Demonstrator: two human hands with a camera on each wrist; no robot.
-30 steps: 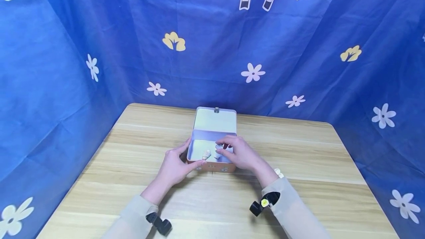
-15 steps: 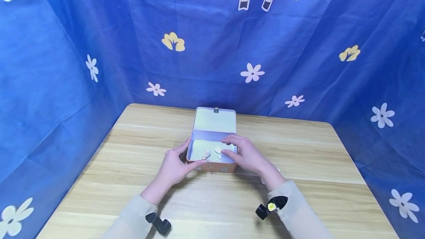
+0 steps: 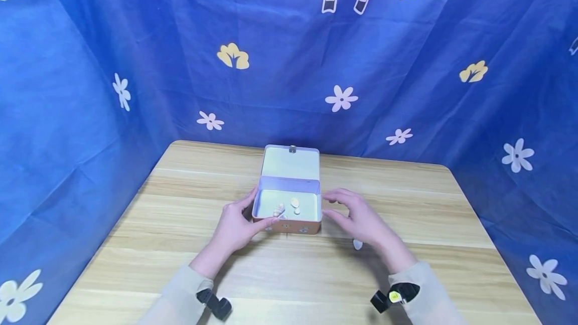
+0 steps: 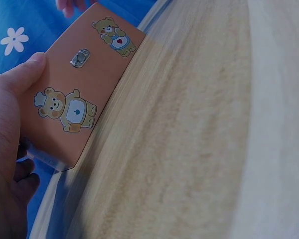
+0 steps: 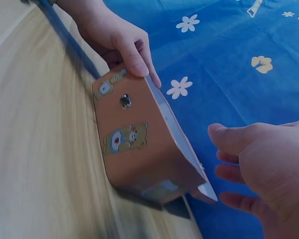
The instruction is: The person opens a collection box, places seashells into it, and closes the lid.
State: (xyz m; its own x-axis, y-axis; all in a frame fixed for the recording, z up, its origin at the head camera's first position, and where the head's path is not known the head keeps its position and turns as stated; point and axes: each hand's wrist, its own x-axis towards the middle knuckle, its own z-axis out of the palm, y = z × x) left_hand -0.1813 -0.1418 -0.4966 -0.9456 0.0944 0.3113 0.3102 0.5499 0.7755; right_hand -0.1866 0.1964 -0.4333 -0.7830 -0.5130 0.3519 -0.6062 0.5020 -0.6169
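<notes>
An orange lidded tin box (image 3: pixel 298 226) with bear pictures stands on the table, its lid (image 3: pixel 291 163) raised at the back. My left hand (image 3: pixel 236 224) grips the box at its left front corner, thumb over the front rim and fingers along the left side. Inside lie a spiral seashell (image 3: pixel 279 209), a rounded pale shell (image 3: pixel 295 202) and smaller white pieces, one partly behind the left thumb. My right hand (image 3: pixel 361 217) hovers just right of the box with nothing in it, thumb and fingers apart. In the right wrist view the box's front clasp (image 5: pixel 125 101) shows.
A white shell-like piece (image 3: pixel 357 244) lies on the wooden table (image 3: pixel 289 280), partly under my right hand. Blue patterned cloth (image 3: pixel 280 79) hangs behind the table and along both sides. Each wrist wears a black camera, the left wrist camera (image 3: pixel 214 304) and the right wrist camera (image 3: pixel 395 296).
My right hand has opened its fingers, left pale shells in the box, and moved out to the right past the rim. The left hand keeps its grip on the box.
</notes>
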